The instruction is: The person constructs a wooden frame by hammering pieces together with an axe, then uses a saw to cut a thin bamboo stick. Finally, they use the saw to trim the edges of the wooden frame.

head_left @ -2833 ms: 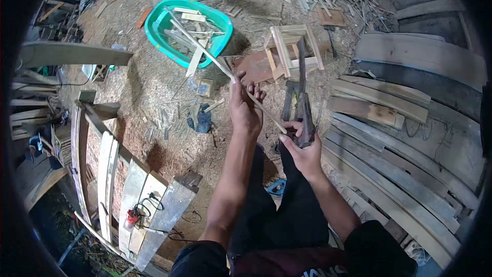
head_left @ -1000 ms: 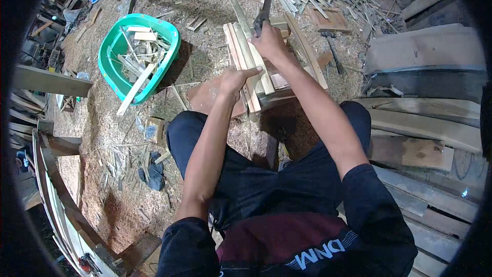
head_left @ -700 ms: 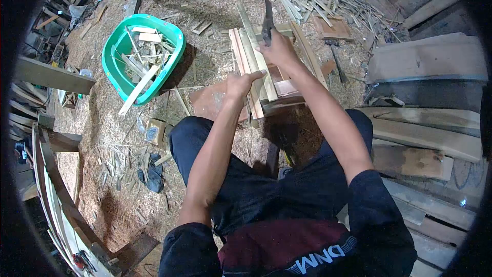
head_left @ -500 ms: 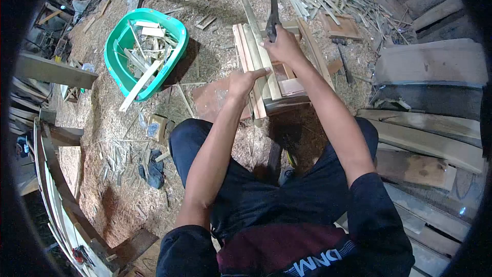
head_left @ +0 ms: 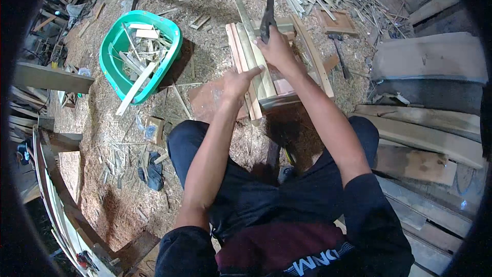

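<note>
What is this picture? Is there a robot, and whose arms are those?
No robot here, and no machine grip: those are a person's own bare arms. The camera sits on that person's head, looking forward and down, so you see roughly what they see, with their legs below.

The right hand holds a dark tool with a long blade, which looks like a saw. The left hand stretches its thumb over the wooden strips; I can't clearly see what its fingers do. Under the hands is a wooden frame.

All around, the floor is strewn with wood shavings. To the left stands a green tub with wood scraps inside.
</note>
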The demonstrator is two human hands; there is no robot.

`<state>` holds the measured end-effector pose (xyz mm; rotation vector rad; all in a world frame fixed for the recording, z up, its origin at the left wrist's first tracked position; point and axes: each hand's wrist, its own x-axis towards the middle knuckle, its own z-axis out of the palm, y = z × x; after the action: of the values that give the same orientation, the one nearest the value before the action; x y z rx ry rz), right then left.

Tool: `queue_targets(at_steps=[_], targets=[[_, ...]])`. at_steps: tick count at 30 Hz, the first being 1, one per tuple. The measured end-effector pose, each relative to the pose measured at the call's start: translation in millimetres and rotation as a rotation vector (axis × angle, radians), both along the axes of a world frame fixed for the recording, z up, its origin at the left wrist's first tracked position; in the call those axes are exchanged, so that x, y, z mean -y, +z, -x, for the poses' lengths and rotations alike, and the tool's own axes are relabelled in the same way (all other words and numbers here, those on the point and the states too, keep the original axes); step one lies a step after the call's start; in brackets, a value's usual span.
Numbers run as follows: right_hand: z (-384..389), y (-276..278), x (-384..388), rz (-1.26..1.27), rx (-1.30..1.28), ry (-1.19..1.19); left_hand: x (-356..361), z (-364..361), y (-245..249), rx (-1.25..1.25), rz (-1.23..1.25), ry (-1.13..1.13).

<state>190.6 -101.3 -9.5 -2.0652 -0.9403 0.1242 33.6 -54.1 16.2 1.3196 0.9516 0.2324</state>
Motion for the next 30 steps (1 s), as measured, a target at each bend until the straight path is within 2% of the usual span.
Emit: queue_targets(at_steps=[2,4,5,10,14,15,18,20,23,26,30], targets=[[-3.2,-4.9,-0.1,0.024,0.001,0.013,-1.7,3.5,6.1,-0.123,-0.043,-0.024],[1.3,7.7,2.4,0.059,-0.029,0.03,1.2,7.6,12.6,-0.087,-0.083,-0.033],[0.9,8.1,2.1,0.059,-0.031,0.029,0.9,5.0,-4.5,0.034,-0.005,0.014],[-2.1,13.9,0.5,0.065,-0.086,0.011,-2.1,4.0,-4.6,0.083,0.018,-0.036],[-32.0,-0.3,-14.7,-0.147,0.028,-0.007,0.3,2.8,-11.1,0.16,0.124,0.008],[-19.4,35.4,-10.3,-0.195,-0.086,0.036,-0.4,1.0,-20.8,0.196,0.157,0.021],[-42.1,34.0,-28.3,-0.052,0.103,0.07,1.3,1.1,-15.4,0.199,0.206,0.034],[-62.6,24.8,-42.7,-0.016,0.148,0.151,1.6,-0.7,-27.2,0.261,0.296,0.066],[-78.3,24.6,-59.9,0.083,0.204,0.232,-2.7,-2.1,-33.9,0.233,0.304,0.051],[-74.4,48.0,-68.8,0.176,0.045,0.264,-2.3,-6.1,-49.0,0.298,0.389,0.092],[-82.3,35.4,-77.1,0.157,0.076,0.285,-2.1,-5.3,-50.2,0.27,0.336,0.101]])
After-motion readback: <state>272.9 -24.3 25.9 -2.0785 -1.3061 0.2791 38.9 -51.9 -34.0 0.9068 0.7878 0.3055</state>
